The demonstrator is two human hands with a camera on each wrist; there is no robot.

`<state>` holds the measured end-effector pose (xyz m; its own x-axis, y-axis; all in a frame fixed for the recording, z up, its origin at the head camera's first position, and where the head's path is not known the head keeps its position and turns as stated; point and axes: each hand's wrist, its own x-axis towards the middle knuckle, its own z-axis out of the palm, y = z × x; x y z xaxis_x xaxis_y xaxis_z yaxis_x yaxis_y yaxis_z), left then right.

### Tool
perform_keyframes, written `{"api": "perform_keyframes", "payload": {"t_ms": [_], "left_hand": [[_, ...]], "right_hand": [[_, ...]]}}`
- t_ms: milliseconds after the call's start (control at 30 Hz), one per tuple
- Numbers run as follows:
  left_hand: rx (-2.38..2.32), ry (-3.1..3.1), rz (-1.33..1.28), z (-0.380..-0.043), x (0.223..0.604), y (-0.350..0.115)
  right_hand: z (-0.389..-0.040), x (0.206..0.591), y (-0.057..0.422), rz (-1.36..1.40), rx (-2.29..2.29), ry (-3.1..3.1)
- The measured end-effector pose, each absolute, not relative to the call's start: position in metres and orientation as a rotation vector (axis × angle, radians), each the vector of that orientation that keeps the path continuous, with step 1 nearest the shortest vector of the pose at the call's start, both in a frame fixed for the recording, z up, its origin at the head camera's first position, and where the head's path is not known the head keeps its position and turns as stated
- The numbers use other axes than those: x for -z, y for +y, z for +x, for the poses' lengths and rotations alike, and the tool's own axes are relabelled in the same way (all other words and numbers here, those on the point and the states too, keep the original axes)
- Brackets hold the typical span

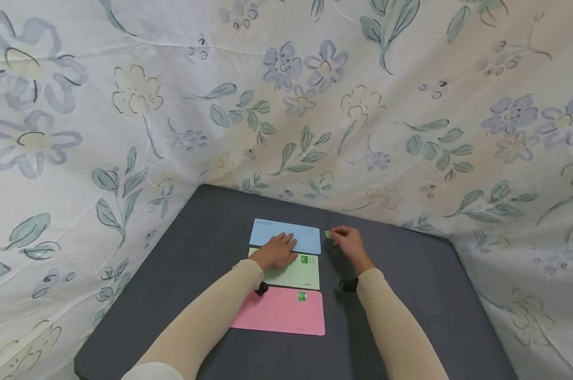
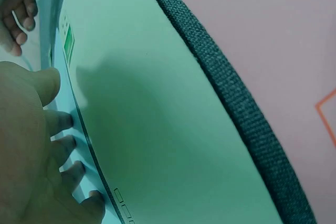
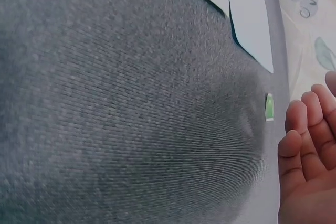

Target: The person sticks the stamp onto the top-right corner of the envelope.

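Three coloured envelopes lie in a column: blue (image 1: 310, 238), pale green (image 1: 296, 275) and pink (image 1: 282, 311). With fingers spread, my left hand (image 1: 276, 252) rests over the blue envelope's lower edge and the top of the green one. Beside the blue envelope's right end is a small green stamp (image 3: 269, 107), lying on the dark surface. My right hand (image 1: 349, 243) hovers at this stamp, its fingertips overlapping it in the head view. In the right wrist view the bent fingers (image 3: 296, 116) are apart from the stamp, with the thumb out of sight.
Another green stamp (image 1: 302, 296) sits at the pink envelope's upper right, and one (image 1: 304, 259) at the green envelope's upper right. A dark mat (image 1: 400, 295) lies under everything. Flower-printed cloth (image 1: 286, 132) hangs close behind and along both sides.
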<state>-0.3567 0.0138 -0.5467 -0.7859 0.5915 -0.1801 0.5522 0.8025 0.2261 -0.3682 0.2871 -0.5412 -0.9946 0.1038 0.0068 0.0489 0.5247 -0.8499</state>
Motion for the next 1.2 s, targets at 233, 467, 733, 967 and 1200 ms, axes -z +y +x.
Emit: {"api": "perform_keyframes", "payload": {"t_ms": [233,467,733,967,1200], "left_hand": [[-0.242,2.740,0.874,-0.355,0.545,0.014],[-0.249,2.735,0.868,-0.355,0.545,0.014],[-0.260,2.734,0.859,-0.359,0.548,0.014],[-0.230,2.727,0.901,-0.359,0.548,0.012],[-0.206,2.735,0.894,-0.358,0.543,0.012]], "right_hand": [[-0.370,0.546,0.291,-0.168,-1.518,-2.684],[-0.379,0.548,0.295,-0.194,-1.521,-2.655],[-0.391,0.551,0.298,-0.208,-1.515,-2.662],[-0.399,0.556,0.298,-0.239,-1.529,-2.657],[-0.405,0.557,0.299,-0.250,-1.499,-2.696]]}}
